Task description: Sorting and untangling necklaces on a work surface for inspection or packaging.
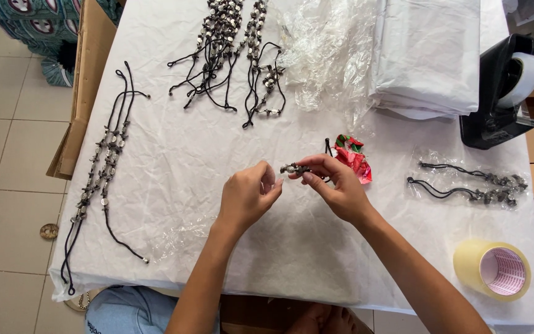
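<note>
Over a white-covered table [174, 173] on tiled floor [7, 161], right hand [335, 182] pinching a beaded cord [295, 168], left hand [248, 195] with fingers curled narrow beside it.

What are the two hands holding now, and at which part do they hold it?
The right hand pinches a beaded black-cord necklace at its beaded part, between the fingertips. The left hand is close beside it; whether it grips the cord cannot be told.

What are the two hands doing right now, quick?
Left hand: fingers pinched together by the end of the beaded cord; whether it grips it cannot be told.
Right hand: closed on the beaded cord.
</note>
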